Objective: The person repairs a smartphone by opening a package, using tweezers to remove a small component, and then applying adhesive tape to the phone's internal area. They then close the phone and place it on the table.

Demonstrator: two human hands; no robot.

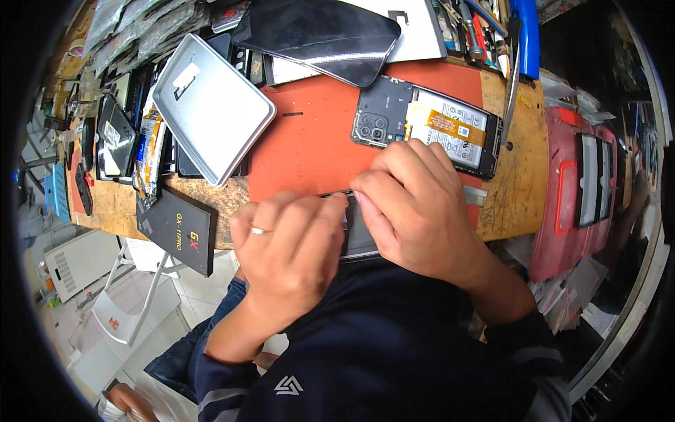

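Note:
At the near edge of the orange mat [316, 133], both hands bend over a dark, flat, phone-sized panel [360, 235], mostly hidden beneath them. My left hand [292, 243], with a ring on one finger, is closed at the panel's left side; its fingertips are slightly blurred. My right hand [418, 211] pinches the panel's far edge between thumb and forefinger. Just beyond the right hand lies an opened phone [383, 112] with its camera module, white battery [460, 126] and an orange flex cable [450, 126] exposed.
A silver tray-like lid [211, 105] leans over phone parts at left. A large black glass panel [316, 35] lies at the back. The black box [176, 228] overhangs the bench's left front edge. Tools [478, 35] crowd the back right; a red case [573, 190] stands right.

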